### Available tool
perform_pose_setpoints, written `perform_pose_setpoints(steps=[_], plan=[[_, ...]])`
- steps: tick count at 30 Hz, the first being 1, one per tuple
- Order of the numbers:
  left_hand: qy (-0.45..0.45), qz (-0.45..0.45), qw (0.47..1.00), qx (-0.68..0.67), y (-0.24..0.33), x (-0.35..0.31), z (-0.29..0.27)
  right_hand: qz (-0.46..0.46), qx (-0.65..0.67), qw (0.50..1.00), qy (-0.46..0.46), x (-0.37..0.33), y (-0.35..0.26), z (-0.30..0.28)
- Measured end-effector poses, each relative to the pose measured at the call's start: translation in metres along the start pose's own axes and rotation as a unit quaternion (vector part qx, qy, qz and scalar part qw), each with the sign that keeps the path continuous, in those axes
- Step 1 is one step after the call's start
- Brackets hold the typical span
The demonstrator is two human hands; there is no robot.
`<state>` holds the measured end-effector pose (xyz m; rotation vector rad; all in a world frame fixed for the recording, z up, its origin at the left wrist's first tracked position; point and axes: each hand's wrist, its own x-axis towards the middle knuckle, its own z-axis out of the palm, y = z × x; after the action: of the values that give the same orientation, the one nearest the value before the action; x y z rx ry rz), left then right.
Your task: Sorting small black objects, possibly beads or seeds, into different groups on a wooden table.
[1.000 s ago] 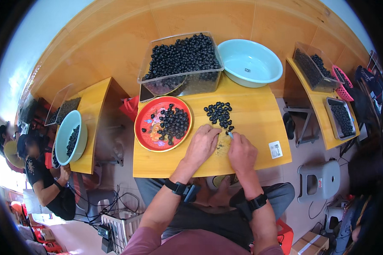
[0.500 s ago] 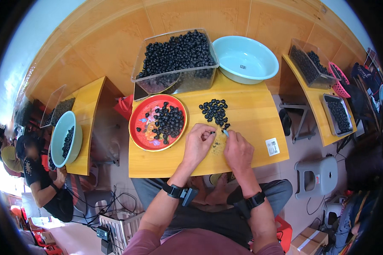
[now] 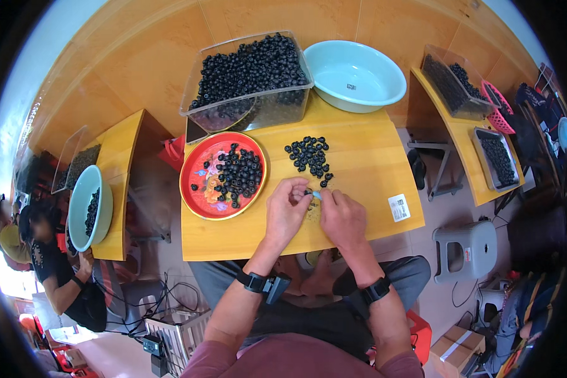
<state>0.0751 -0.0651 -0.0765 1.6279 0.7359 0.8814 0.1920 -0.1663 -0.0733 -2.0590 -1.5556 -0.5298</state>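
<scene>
Pinches what looks like a black round piece (image 3: 308, 191) between the thumb and fingertips of the left hand (image 3: 286, 208), though too covered there to be certain. Grasps a small pale-blue tool (image 3: 316, 195) in the curled fingers of the right hand (image 3: 345, 217), with its end close against the left fingertips. Wears a black band on each wrist. Holds both hands low over the near part of a yellow table (image 3: 359, 145), with dark crumbs (image 3: 313, 213) scattered at six o'clock.

Has a loose cluster (image 3: 307, 154) of similar black pieces at twelve o'clock, on the bare wood. Has a round red tray (image 3: 198, 200) at ten o'clock, partly filled with more, and a clear box (image 3: 277, 116) heaped with them at eleven. Has a light-blue basin (image 3: 372, 72) just beside that box, at one, and a white label (image 3: 399, 208) at three.

Farther out, shares the room with a seated co-worker (image 3: 63, 277) at eight o'clock, near another blue basin (image 3: 79, 201). Has a metal tray (image 3: 498, 160) of dark pieces toward three, and a grey stool (image 3: 465, 252) at four.
</scene>
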Motion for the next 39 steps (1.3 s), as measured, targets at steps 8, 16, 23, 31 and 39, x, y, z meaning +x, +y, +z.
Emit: perform_pose_setpoints(steps=[8,16,23,31,39], plan=[[0.004,0.023,0.999,0.022,0.001,0.001,-0.001,-0.008,0.016,1.000,0.007,0.004,-0.003,-0.006],[0.005,0.018,1.000,0.024,0.002,0.000,0.000,-0.008,0.023,1.000,0.006,0.004,-0.003,-0.006],[0.002,-0.016,0.999,-0.033,-0.005,0.000,-0.001,0.007,0.028,0.999,-0.023,0.003,-0.003,-0.007],[0.011,-0.007,0.998,-0.064,-0.007,-0.001,-0.001,0.050,0.007,0.998,-0.025,0.005,-0.004,-0.008],[0.016,0.025,0.999,-0.015,0.005,-0.001,-0.008,0.059,0.000,0.998,-0.018,0.005,-0.006,-0.006]])
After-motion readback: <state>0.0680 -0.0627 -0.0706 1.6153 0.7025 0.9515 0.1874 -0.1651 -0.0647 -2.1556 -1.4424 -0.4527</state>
